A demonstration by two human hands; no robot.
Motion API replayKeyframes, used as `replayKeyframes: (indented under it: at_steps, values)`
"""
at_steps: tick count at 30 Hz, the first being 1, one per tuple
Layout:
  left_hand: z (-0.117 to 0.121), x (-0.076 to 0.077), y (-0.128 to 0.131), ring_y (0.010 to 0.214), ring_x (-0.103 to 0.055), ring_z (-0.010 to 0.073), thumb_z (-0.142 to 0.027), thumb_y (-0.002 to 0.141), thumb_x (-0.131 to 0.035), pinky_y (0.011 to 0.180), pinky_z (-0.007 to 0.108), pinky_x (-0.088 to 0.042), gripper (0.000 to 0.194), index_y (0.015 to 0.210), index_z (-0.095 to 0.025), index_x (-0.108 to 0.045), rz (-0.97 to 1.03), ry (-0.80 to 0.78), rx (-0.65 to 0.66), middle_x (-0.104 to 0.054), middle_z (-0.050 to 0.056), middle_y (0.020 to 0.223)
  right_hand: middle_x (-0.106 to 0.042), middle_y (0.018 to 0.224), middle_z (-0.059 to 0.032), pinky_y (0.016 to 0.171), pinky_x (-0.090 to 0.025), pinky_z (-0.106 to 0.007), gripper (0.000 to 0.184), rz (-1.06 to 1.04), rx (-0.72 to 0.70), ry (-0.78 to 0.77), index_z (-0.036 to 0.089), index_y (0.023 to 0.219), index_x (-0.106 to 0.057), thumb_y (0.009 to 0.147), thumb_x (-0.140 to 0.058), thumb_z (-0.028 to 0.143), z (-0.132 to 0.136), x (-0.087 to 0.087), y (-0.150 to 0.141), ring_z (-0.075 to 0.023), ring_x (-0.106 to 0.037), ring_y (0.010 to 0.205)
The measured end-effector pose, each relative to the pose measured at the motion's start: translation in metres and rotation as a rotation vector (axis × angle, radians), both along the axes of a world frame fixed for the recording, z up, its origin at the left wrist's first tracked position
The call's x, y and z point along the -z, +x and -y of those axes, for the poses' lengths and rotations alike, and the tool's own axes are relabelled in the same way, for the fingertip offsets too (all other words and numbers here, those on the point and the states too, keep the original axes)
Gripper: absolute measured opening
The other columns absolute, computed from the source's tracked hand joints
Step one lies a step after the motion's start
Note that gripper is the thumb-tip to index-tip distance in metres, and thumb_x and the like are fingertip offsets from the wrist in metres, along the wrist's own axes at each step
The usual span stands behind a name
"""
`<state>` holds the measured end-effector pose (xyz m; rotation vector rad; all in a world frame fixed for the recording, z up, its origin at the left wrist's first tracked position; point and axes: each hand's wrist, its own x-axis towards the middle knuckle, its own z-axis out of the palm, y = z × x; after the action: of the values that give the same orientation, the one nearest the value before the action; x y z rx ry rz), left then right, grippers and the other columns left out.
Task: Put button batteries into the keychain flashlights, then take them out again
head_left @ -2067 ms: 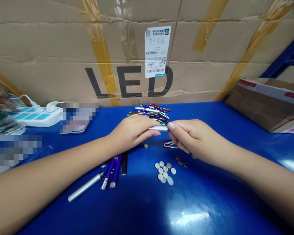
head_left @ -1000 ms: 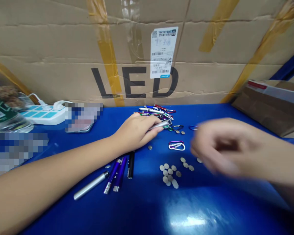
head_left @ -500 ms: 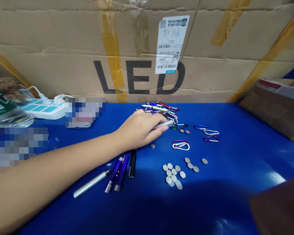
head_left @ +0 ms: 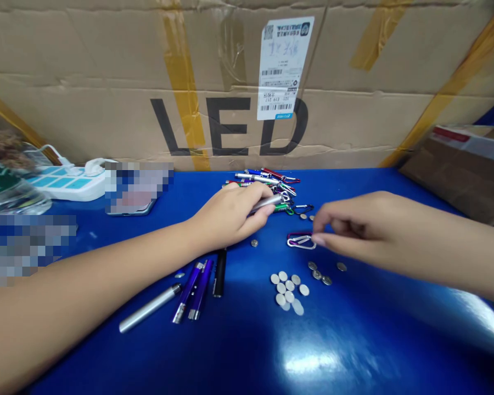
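Note:
My left hand (head_left: 241,214) is closed around a slim silver penlight (head_left: 269,202), whose ring end points right. At the centre right, my right hand (head_left: 354,222) has its thumb and forefinger pinched at the right end of a silver carabiner (head_left: 302,242). A purple carabiner (head_left: 294,235) lies against that one on the blue table. Behind my left hand is a pile of coloured penlights (head_left: 257,176) with clips; a green penlight (head_left: 280,208) shows beside my fingers. Small button cells (head_left: 289,285) lie in a loose group nearer to me.
Below my left forearm lie a silver tube (head_left: 150,308), two purple tubes (head_left: 200,291) and a black tube (head_left: 219,274). A power strip (head_left: 80,186) and a bottle (head_left: 8,186) stand at the left. A large cardboard box (head_left: 119,66) closes off the back; a brown package (head_left: 456,170) sits right.
My right hand has come in from the right to the silver carabiner, now covering the spot where other carabiners lay. My left hand keeps its hold on the silver penlight. The view has shifted slightly.

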<state>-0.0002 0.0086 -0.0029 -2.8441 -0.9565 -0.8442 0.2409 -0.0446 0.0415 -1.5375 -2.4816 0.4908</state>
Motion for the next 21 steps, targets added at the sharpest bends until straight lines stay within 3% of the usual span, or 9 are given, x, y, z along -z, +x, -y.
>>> replayKeyframes:
  at_steps: [2, 7, 17, 21]
  values:
    - [0.001, 0.000, -0.001, 0.066, -0.054, 0.0161, -0.032, 0.091, -0.036, 0.062, 0.029, -0.039, 0.018, 0.091, -0.019, -0.048, 0.024, -0.020, -0.002, -0.060, 0.002, 0.077, -0.062, 0.059, -0.0010, 0.045, -0.033, -0.027, 0.019, 0.187, 0.029, -0.007, 0.023, 0.070, -0.065, 0.080, -0.060, 0.038, -0.013, 0.003, -0.003, -0.0129, -0.049, 0.047]
    - [0.003, -0.003, -0.002, 0.052, -0.046, 0.0119, -0.033, 0.088, -0.037, 0.051, 0.024, -0.032, 0.014, 0.084, -0.020, -0.041, 0.042, -0.055, 0.024, -0.052, -0.002, 0.065, -0.064, 0.063, 0.0006, 0.047, -0.032, -0.026, 0.018, 0.242, -0.018, -0.106, 0.024, 0.078, -0.065, 0.083, -0.056, 0.038, -0.024, 0.011, -0.007, -0.0134, -0.051, 0.050]
    - [0.003, -0.001, -0.001, 0.058, -0.052, 0.0134, -0.042, 0.090, -0.045, 0.055, 0.025, -0.035, 0.025, 0.080, -0.019, -0.050, -0.113, -0.039, 0.037, -0.055, -0.002, 0.063, -0.069, 0.077, -0.0021, 0.053, -0.034, -0.026, 0.016, 0.271, 0.011, 0.044, 0.023, 0.082, -0.068, 0.084, -0.053, 0.030, -0.022, 0.013, -0.009, -0.0143, -0.056, 0.060]
    - [0.002, -0.001, -0.001, 0.059, -0.053, 0.0138, -0.042, 0.090, -0.045, 0.056, 0.025, -0.034, 0.025, 0.081, -0.019, -0.050, -0.120, -0.052, 0.030, -0.056, -0.002, 0.064, -0.069, 0.077, -0.0035, 0.051, -0.034, -0.027, 0.019, 0.298, 0.037, 0.012, 0.023, 0.084, -0.068, 0.083, -0.053, 0.034, -0.020, 0.009, -0.009, -0.0152, -0.055, 0.058]
